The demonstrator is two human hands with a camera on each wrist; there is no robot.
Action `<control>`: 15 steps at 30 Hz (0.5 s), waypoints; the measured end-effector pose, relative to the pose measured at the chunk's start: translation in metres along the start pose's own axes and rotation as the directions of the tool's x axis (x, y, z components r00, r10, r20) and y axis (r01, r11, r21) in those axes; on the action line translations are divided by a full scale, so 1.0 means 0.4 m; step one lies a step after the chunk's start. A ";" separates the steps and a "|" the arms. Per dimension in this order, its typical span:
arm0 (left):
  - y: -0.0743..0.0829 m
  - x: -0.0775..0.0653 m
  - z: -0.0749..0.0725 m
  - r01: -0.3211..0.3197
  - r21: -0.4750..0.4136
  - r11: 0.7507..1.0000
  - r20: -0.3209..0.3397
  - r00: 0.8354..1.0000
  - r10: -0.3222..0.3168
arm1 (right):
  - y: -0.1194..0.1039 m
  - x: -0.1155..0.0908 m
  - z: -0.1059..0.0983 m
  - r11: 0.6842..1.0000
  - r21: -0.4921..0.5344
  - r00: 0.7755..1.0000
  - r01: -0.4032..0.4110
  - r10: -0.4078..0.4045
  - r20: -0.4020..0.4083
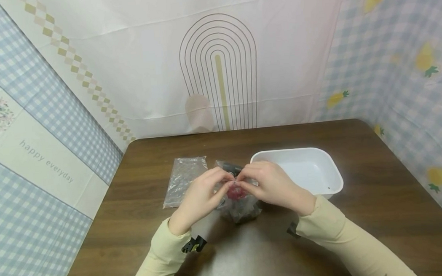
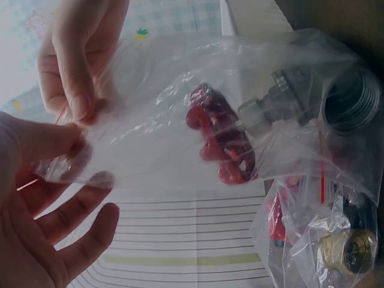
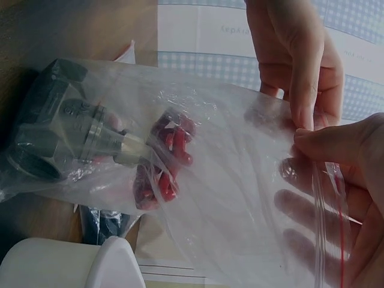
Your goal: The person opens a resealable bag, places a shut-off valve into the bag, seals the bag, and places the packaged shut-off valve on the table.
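Observation:
A clear zip bag [image 2: 150, 132] with a red line near its mouth holds a grey metal valve [image 3: 66, 126] with a red handwheel [image 3: 165, 156]. The bag hangs upright under both hands, and the wheel shows between them in the head view. My left hand [image 1: 205, 194] pinches the bag's mouth with thumb and fingers. Close beside it, my right hand [image 1: 271, 185] pinches the same edge, its fingers showing through the film in the right wrist view. Behind this bag lies another bagged valve [image 2: 351, 249], with a brass-coloured end and a red part.
A flat clear plastic bag [image 1: 183, 178] lies on the brown wooden table [image 1: 151, 243], left of the hands. To the right stands a white basin [image 1: 310, 172], partly behind my right hand. Printed cloth [image 1: 145, 75] hangs behind the table and along both sides.

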State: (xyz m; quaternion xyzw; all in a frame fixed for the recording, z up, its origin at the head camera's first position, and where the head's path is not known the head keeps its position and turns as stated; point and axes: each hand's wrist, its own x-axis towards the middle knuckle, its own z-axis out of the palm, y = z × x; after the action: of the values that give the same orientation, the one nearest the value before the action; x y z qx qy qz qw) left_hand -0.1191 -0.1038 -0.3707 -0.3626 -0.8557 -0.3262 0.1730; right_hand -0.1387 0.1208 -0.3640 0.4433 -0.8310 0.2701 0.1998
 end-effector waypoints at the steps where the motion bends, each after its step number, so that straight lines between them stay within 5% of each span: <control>1: 0.000 0.001 0.001 -0.004 0.000 1.000 0.002 1.000 0.004 | 0.000 0.000 0.000 1.000 -0.003 1.000 0.006 -0.006 -0.002; 15: 0.005 0.002 0.002 -0.012 0.059 0.998 -0.038 0.999 0.015 | -0.001 0.003 -0.007 1.000 -0.011 1.000 -0.009 0.009 0.022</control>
State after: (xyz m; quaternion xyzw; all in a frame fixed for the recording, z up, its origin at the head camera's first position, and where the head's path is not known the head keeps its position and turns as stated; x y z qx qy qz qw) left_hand -0.1181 -0.1019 -0.3700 -0.3568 -0.8589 -0.3069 0.2022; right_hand -0.1387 0.1216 -0.3609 0.4413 -0.8366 0.2615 0.1921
